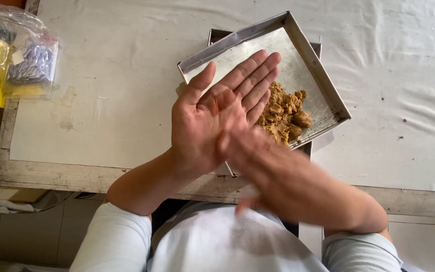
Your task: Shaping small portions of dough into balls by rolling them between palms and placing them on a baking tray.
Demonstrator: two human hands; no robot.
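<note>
- Here, at the far left of the worktop (101, 100), a clear plastic bag (26, 55) of small packets sits well apart from your hands; it plays no part in what you are doing.
- Your left hand (217, 113) is flat and palm-up, its fingers (252, 75) spread and released, grasping nothing. It hovers over the near-left part of the square metal tray (323, 80).
- Your right hand (258, 156) crosses the left palm and is blurred, so you cannot tell whether its fingers are curled or flat. It seems to carry nothing.
- The tray sits turned like a diamond, one corner pointing away from you; being square, it has no true long axis.
- The brown crumbly dough (283, 113) lies heaped in the tray's near-right corner, touching the rim.
- Risk, as a judgement: bits clinging to your palms may fall outside the tray onto the worktop.
- A careless sweep of your forearm could knock the tray's near corner, which looks to rest on another tray (217, 35) beneath, and shift the heap.
</note>
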